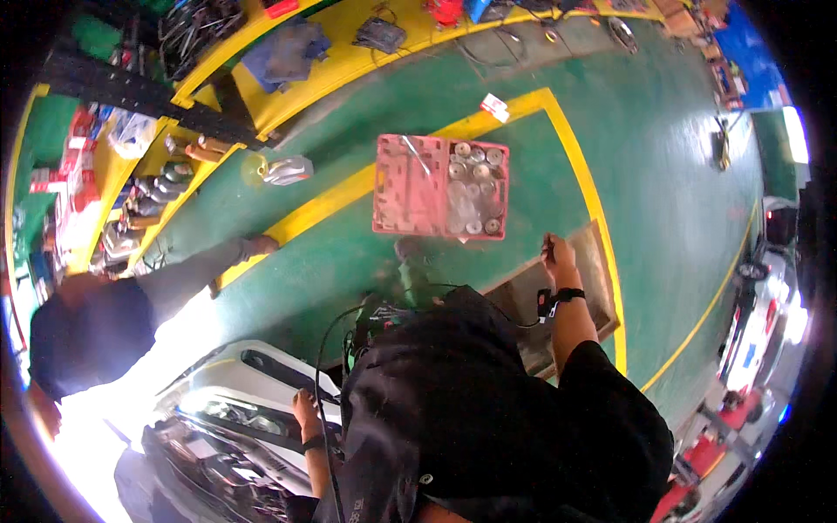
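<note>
The right hand (558, 254) is raised and pinched shut on a small dark tool (548, 247), too small to identify, just right of the pink tray (410, 187) on the green floor (663, 157). It looks light, stiff and thin, so a fingertip pinch near its middle should hold it, though it could slip. The left hand (305, 410), well below the tray, rests on the rim of the white panel (261, 370); whether its fingers grip there I cannot tell.

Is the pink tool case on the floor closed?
No, the pink tool case lies open on the green floor, round metal pieces showing inside.
</note>
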Available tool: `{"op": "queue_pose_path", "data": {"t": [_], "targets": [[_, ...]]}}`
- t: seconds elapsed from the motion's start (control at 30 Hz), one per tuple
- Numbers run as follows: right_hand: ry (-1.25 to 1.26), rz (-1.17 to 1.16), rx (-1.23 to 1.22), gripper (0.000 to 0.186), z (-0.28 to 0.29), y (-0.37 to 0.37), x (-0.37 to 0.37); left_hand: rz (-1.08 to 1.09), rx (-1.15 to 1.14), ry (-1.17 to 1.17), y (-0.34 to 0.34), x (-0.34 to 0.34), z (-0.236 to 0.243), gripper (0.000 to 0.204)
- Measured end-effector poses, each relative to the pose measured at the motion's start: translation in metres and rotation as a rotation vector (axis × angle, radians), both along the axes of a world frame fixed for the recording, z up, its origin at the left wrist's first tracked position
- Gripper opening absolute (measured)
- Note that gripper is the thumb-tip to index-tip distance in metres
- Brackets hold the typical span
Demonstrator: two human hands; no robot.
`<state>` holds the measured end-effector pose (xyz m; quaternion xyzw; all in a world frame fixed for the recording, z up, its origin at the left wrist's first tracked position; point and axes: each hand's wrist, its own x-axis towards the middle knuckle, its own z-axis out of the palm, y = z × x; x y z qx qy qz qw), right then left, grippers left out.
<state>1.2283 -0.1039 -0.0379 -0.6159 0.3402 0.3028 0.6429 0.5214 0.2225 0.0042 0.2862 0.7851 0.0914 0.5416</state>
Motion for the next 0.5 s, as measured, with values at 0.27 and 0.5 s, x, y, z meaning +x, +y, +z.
{"op": "queue_pose_path", "data": {"t": [0.27,0.5], "targets": [[0.014,-0.335,-0.116,0.011,0.026,-0.072,-0.13,-1.45,0.262,0.187,0.201,-0.009,-0.088,0.023],[-0.046,-0.672,-0.305,0.013,0.084,-0.14,-0.308,-1.108,-0.115,0.034,0.273,0.126,-0.103,0.028]]}}
